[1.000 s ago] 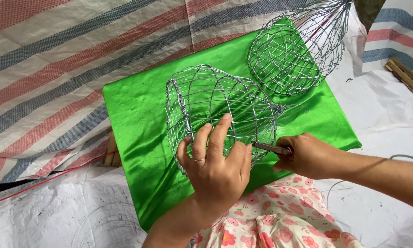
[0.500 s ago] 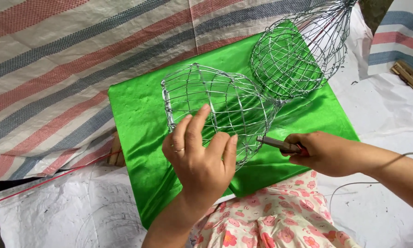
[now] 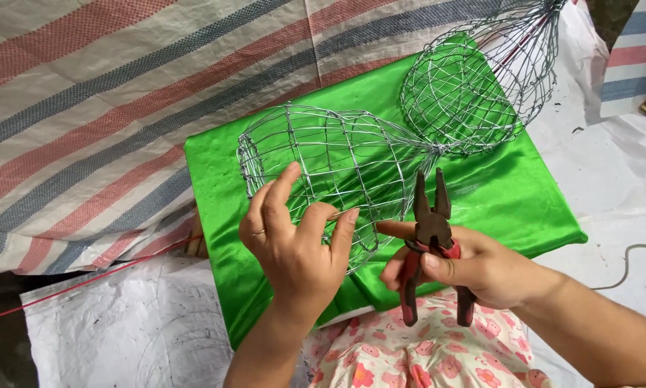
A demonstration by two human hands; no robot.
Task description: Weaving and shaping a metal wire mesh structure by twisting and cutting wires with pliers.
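Observation:
A silver wire cage frame point(image 3: 323, 172), shaped like a bell, lies on its side on a bright green cloth point(image 3: 524, 194). My left hand point(image 3: 294, 251) grips the cage's near side, fingers hooked on its wires. My right hand point(image 3: 474, 266) holds rusty pliers point(image 3: 432, 237) with red handles, jaws open and pointing up just right of the cage. A second, rounder wire frame point(image 3: 474, 79) lies at the cloth's far right corner, its narrow end meeting the first cage.
A striped red, blue and white tarp point(image 3: 85, 108) covers the ground at left and behind. White sheeting point(image 3: 107, 338) lies in front. A floral cloth point(image 3: 409, 352) covers my lap. A thin cable point(image 3: 632, 259) runs at right.
My right hand has swung the pliers from lying level to upright with the jaws open. My left hand has slid left along the cage, which has turned a little.

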